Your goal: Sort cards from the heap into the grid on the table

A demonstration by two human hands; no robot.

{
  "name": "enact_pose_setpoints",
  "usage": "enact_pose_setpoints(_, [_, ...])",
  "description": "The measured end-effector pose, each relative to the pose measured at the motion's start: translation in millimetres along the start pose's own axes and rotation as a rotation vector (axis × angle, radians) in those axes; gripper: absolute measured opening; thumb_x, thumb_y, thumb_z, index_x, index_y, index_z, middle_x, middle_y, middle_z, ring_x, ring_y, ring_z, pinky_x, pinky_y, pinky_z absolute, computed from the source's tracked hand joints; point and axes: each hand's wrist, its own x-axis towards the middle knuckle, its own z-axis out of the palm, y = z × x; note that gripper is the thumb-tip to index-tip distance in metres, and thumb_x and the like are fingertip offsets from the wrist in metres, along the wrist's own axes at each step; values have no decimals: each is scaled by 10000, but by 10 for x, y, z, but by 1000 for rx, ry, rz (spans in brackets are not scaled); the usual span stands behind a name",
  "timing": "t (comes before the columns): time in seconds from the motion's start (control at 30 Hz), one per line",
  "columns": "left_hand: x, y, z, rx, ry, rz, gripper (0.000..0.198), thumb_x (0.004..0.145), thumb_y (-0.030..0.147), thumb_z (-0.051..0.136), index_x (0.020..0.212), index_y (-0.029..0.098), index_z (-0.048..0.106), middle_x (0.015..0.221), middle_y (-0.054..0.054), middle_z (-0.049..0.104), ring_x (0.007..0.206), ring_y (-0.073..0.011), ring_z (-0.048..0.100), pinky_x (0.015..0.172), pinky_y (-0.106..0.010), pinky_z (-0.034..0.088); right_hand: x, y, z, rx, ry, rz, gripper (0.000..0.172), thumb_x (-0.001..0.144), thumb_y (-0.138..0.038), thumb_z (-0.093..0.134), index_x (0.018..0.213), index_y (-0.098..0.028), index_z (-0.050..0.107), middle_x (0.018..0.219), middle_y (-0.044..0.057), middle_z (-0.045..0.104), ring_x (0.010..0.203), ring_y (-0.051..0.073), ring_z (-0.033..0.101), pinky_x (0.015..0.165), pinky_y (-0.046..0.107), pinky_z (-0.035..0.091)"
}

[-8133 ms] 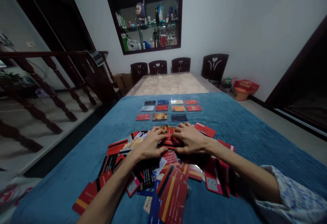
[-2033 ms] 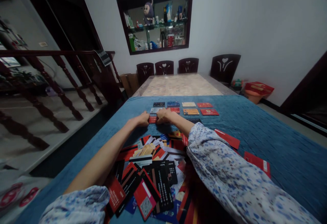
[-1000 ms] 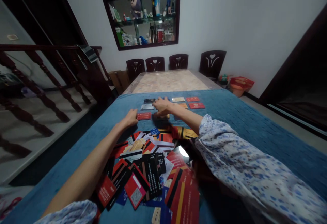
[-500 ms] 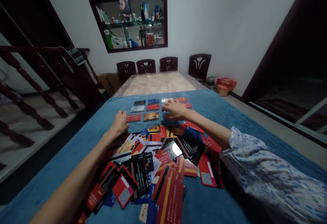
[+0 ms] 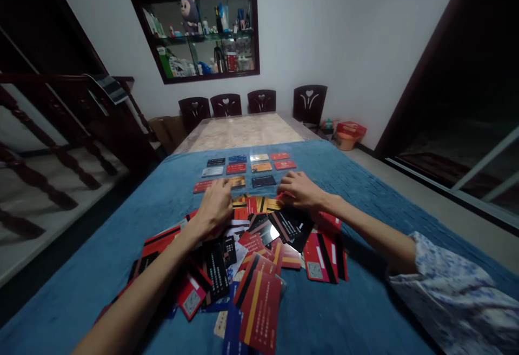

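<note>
A loose heap of bank cards [image 5: 259, 306], in red, black, gold and blue, spreads across the near part of the cloth. Beyond it, other cards lie singly in rows, among them a black card [image 5: 263, 181], an orange card [image 5: 261, 167] and a silver card [image 5: 213, 172]. My left hand [image 5: 215, 203] is over the heap's far left edge, beside the gold card [image 5: 237, 182], fingers curled down; their tips are hidden. At the heap's far right edge, my right hand [image 5: 300, 189] pinches a red card [image 5: 285, 196], mostly covered by the fingers.
A blue cloth [image 5: 348, 193] covers the near part of a long table with a pale stone top [image 5: 247, 129]. Several dark chairs [image 5: 310, 104] stand at the far end. A wooden railing [image 5: 48, 112] is on the left, and an orange bucket [image 5: 346, 140] is on the floor at right.
My left hand has moved right, from beside the front row's red card to the heap's edge. My right hand has drawn back from the rows, uncovering the black and orange cards, onto a red card.
</note>
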Motion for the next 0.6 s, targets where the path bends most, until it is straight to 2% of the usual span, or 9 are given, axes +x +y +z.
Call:
enact_pose_setpoints(0.2, [-70, 416, 24, -112, -54, 191, 333, 812, 85, 495, 1097, 170, 646, 1220, -113, 599, 1184, -275, 471, 991, -405, 436, -274, -140, -83, 81, -2, -52, 249, 929, -380, 531, 1031, -216, 689, 1047, 107, 654, 1015, 260, 478, 837, 411, 326])
enact_pose_setpoints(0.33, [-115, 666, 9, -205, -116, 329, 296, 776, 63, 510, 988, 166, 688, 1103, -102, 670, 1112, -271, 497, 955, -422, 448, -422, -249, -135, 162, 8, -100, 317, 913, -471, 550, 1053, -224, 690, 1088, 108, 637, 1047, 273, 471, 872, 440, 357])
enact_pose_setpoints(0.47, [-120, 786, 74, -232, -168, 408, 328, 712, 20, 507, 916, 178, 710, 1067, -84, 695, 1186, -285, 462, 985, -453, 418, -512, -356, -174, 197, -3, -169, 395, 891, -548, 561, 1080, -233, 709, 1110, 106, 624, 1068, 273, 457, 938, 470, 351])
enact_pose_setpoints(0.6, [-98, 805, 151, -242, -222, 442, 423, 676, 0, 493, 966, 205, 722, 1138, -61, 691, 1281, -304, 399, 1038, -495, 380, -549, -372, -181, 196, -51, -190, 412, 878, -551, 577, 1132, -259, 717, 1151, 105, 617, 1072, 276, 452, 953, 483, 348])
